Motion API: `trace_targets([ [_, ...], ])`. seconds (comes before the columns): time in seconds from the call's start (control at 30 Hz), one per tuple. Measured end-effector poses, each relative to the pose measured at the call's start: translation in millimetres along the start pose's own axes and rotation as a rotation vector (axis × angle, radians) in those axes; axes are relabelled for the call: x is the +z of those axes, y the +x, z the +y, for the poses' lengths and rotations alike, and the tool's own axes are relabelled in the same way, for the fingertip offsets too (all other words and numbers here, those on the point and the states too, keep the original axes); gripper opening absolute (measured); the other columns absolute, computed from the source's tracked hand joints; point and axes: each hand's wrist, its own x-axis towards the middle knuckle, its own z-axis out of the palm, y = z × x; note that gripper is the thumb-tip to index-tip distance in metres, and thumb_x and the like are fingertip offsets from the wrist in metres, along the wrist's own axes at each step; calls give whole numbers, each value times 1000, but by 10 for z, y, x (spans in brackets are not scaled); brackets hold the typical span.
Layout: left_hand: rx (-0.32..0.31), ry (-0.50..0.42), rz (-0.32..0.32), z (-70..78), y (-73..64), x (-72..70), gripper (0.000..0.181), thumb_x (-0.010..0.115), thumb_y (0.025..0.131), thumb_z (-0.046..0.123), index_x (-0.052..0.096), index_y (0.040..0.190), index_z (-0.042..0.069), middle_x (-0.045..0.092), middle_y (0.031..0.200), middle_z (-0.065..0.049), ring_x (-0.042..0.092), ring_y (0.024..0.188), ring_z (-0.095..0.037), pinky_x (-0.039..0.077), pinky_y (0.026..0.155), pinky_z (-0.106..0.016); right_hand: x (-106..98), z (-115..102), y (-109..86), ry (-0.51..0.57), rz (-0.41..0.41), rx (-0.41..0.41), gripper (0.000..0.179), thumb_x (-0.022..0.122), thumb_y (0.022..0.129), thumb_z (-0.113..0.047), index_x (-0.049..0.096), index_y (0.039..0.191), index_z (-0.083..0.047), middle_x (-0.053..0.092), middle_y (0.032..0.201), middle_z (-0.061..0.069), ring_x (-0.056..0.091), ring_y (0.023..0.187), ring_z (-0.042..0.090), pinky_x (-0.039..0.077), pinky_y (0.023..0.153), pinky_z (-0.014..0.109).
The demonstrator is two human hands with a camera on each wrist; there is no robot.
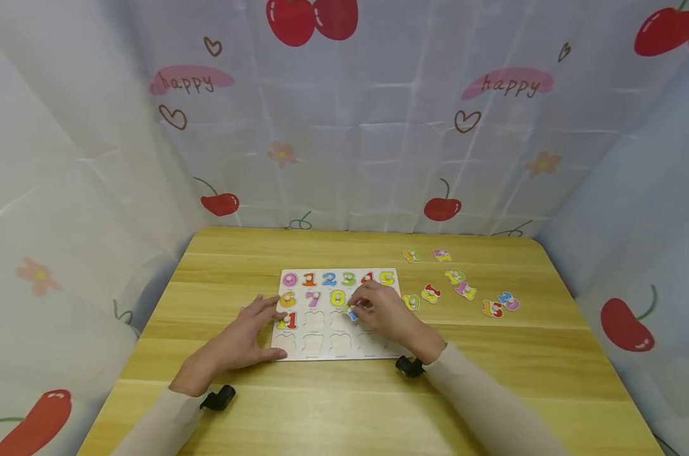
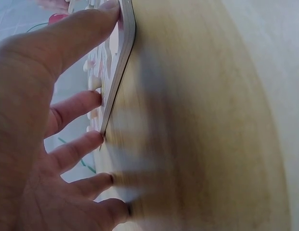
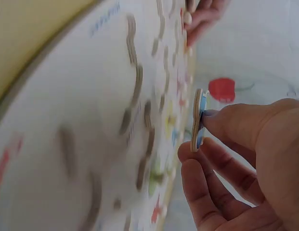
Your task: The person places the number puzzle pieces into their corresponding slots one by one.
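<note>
A white wooden number puzzle board [image 1: 327, 316] lies on the table, with knobbed pieces such as the purple 7 [image 1: 313, 299] and yellow 8 [image 1: 337, 297] in its upper rows. My left hand [image 1: 242, 335] rests along the board's left edge, fingers spread and thumb at the near corner. One of its fingertips is beside the red-and-yellow 11 [image 1: 292, 321]. Over the middle of the board, my right hand [image 1: 387, 316] pinches a blue number piece [image 3: 197, 120] between thumb and fingers, tilted on edge in the right wrist view. That hand covers part of the second row.
Several loose number pieces lie right of the board, among them a red-and-yellow one [image 1: 431, 294], a purple-and-yellow one [image 1: 466, 291] and a blue-and-purple one [image 1: 508, 301]. Vacant recesses [image 1: 341, 344] fill much of the board's lower rows. A printed curtain [image 1: 344, 177] stands behind the wooden table [image 1: 344, 405].
</note>
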Motion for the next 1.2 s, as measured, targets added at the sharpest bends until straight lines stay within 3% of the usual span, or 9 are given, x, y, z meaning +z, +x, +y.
trace_targets([
  [0.23,2,2,-6,-16,15,-23,70,99,93,48,73,148,13,41,188,-22,24,176,-64,23,136,-89,220,-207,176,13,-107,-40,9,83,107,-5,85,116,-6,81,120,6,77,107,20,69,97,34],
  [0.6,17,0,1,-15,14,-6,71,100,93,47,73,149,12,41,187,-24,25,175,-66,25,135,-90,464,-313,375,-24,-218,-49,12,80,112,-12,89,120,-14,79,123,1,75,117,17,66,106,34],
  [0.87,16,5,-4,-21,0,-21,70,99,94,49,73,148,13,41,187,-23,25,175,-66,25,135,-90,551,-357,439,-64,-227,-71,17,79,112,-8,89,124,-13,82,126,3,76,125,21,63,116,41],
  [1.2,9,2,-5,-37,5,-8,71,100,93,49,73,149,15,41,188,-22,24,175,-65,24,135,-90,577,-367,434,-76,-230,-28,18,80,112,-13,90,127,-15,79,127,1,73,122,16,64,108,34],
])
